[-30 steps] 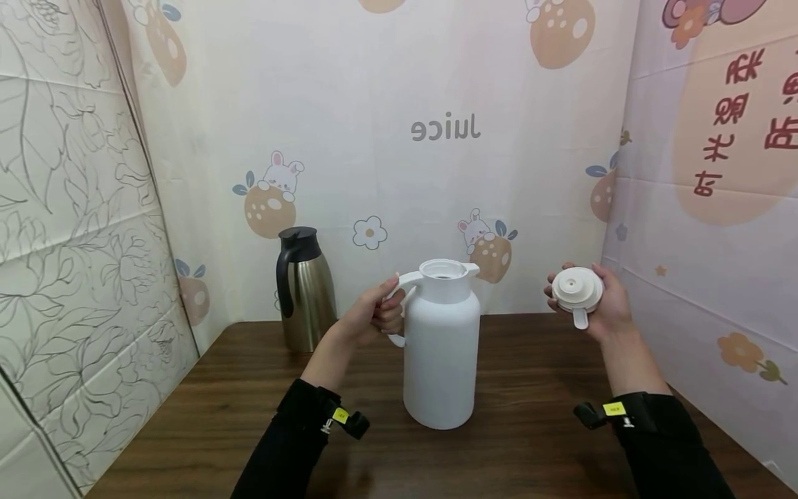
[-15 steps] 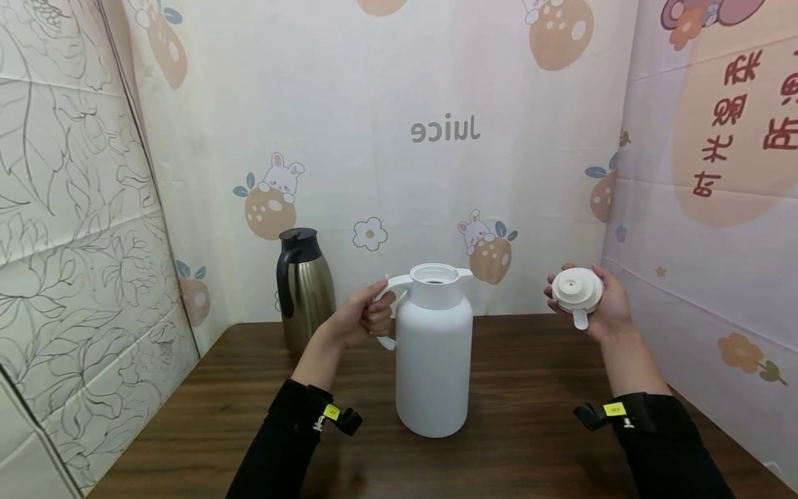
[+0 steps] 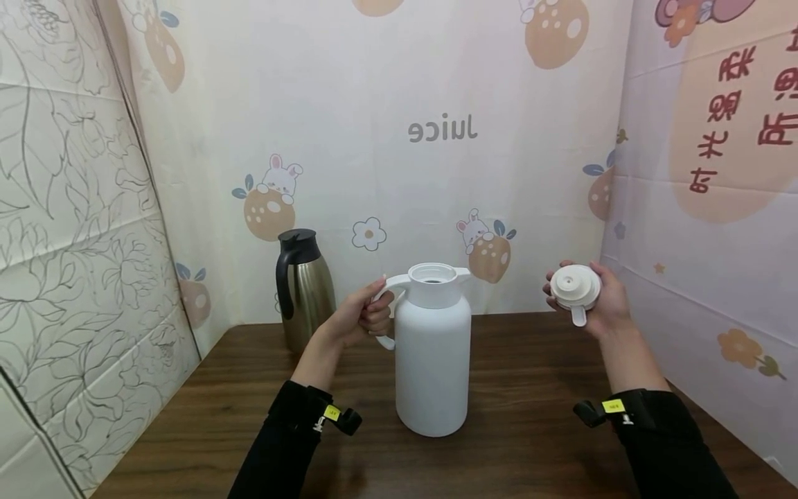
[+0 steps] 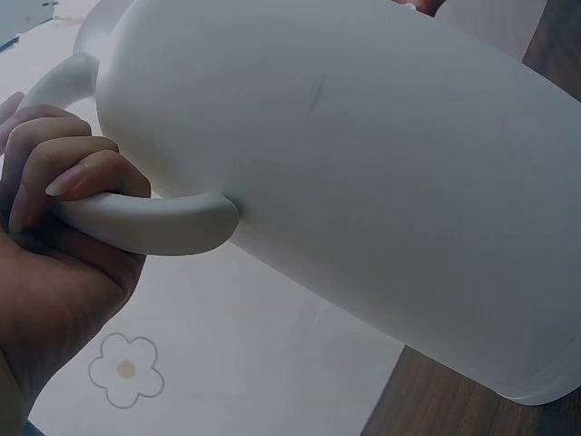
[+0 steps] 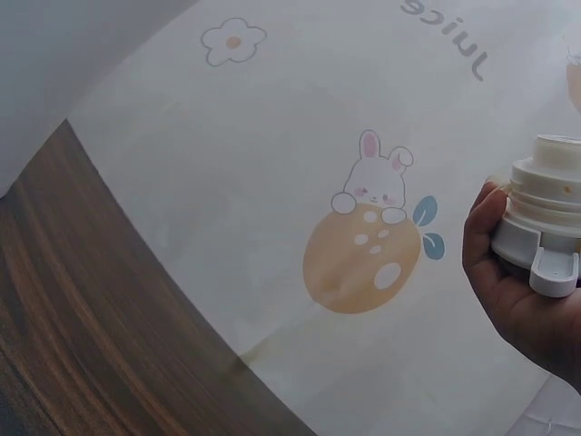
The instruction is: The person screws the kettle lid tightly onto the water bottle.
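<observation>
A white thermos jug stands upright in the middle of the head view, its top uncovered and its spout toward the right. My left hand grips the jug's handle, fingers curled round it. Off to the right, my right hand holds the white lid above the table, its stepped underside turned up and its small lever toward me. In the right wrist view the fingers wrap the side of the lid.
A gold metal thermos jug with a black top and handle stands at the back left, behind the left hand. The wooden table meets printed cloth walls at its back and sides.
The white jug and my left hand have shifted a little to the left and toward me, then stayed there. My right hand keeps the lid in nearly the same place.
</observation>
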Tool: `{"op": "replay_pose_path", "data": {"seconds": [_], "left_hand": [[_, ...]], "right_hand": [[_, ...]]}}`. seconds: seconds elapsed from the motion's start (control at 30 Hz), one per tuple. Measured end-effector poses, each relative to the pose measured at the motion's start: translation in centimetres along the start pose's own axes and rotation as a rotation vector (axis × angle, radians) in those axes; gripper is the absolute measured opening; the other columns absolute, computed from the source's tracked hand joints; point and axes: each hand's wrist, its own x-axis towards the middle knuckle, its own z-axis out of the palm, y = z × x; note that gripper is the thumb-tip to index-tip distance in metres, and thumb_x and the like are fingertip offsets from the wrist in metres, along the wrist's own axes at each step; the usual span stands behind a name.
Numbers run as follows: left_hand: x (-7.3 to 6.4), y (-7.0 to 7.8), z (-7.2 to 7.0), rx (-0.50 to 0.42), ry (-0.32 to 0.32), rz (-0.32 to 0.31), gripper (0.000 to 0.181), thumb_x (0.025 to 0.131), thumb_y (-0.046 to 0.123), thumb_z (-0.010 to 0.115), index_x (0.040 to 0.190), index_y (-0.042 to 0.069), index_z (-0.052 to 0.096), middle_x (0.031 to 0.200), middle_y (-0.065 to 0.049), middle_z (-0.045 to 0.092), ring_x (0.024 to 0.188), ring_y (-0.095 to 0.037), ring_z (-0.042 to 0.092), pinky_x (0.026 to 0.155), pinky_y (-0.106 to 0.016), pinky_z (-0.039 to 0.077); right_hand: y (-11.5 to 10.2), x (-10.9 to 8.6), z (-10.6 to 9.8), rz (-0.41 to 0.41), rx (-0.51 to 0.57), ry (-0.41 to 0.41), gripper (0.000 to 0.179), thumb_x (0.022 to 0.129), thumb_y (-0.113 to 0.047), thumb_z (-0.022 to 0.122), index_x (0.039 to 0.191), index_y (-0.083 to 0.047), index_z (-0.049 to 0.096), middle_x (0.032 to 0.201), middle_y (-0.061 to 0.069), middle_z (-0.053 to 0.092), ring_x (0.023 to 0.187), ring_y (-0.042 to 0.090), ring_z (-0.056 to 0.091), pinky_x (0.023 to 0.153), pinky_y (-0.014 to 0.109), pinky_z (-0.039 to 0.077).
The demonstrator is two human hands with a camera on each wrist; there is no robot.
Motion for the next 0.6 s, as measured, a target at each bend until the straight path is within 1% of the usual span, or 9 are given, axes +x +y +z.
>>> {"op": "replay_pose_path", "data": {"seconds": [0.17, 0.3, 0.4, 0.5, 0.6], "left_hand": [[0.0, -0.1, -0.1, 0.015, 0.008, 0.008, 0.052, 0.117, 0.043, 0.024, 0.073, 0.021, 0.041, 0.058, 0.010, 0.032, 0.047, -0.011, 0.026, 0.051, -0.031, 0.015], [-0.1, 0.0, -0.2, 0.025, 0.031, 0.009, 0.052, 0.117, 0.043, 0.023, 0.073, 0.022, 0.041, 0.058, 0.012, 0.033, 0.047, -0.009, 0.027, 0.051, -0.031, 0.015], [-0.2, 0.0, -0.3, 0.026, 0.047, 0.010, 0.053, 0.117, 0.044, 0.023, 0.072, 0.023, 0.041, 0.057, 0.013, 0.034, 0.046, -0.009, 0.027, 0.051, -0.031, 0.014], [-0.2, 0.0, -0.3, 0.021, 0.054, 0.013, 0.053, 0.117, 0.043, 0.023, 0.071, 0.023, 0.040, 0.057, 0.013, 0.034, 0.046, -0.009, 0.026, 0.051, -0.032, 0.013], [-0.2, -0.2, -0.3, 0.013, 0.054, 0.017, 0.054, 0.117, 0.044, 0.023, 0.071, 0.024, 0.041, 0.057, 0.013, 0.034, 0.046, -0.008, 0.027, 0.051, -0.032, 0.013]], "right_hand": [[-0.1, 0.3, 1.4, -0.014, -0.014, 0.001, 0.050, 0.117, -0.041, 0.030, 0.135, -0.002, 0.057, 0.123, 0.026, 0.069, 0.110, 0.042, 0.072, 0.091, 0.054, 0.059], [-0.1, 1.0, 2.9, -0.025, -0.044, -0.032, 0.051, 0.117, -0.040, 0.028, 0.135, -0.002, 0.057, 0.123, 0.026, 0.069, 0.109, 0.041, 0.073, 0.090, 0.053, 0.060], [0.0, 1.4, 3.8, -0.015, -0.057, -0.052, 0.052, 0.117, -0.040, 0.027, 0.133, -0.002, 0.058, 0.122, 0.025, 0.069, 0.108, 0.040, 0.073, 0.089, 0.053, 0.061], [0.1, 1.5, 4.3, 0.001, -0.050, -0.063, 0.053, 0.117, -0.040, 0.026, 0.132, -0.002, 0.059, 0.122, 0.025, 0.069, 0.108, 0.040, 0.073, 0.089, 0.052, 0.061], [0.1, 1.4, 4.7, 0.000, -0.058, -0.068, 0.053, 0.117, -0.040, 0.026, 0.132, -0.002, 0.060, 0.122, 0.024, 0.070, 0.108, 0.039, 0.074, 0.089, 0.052, 0.061]]}}
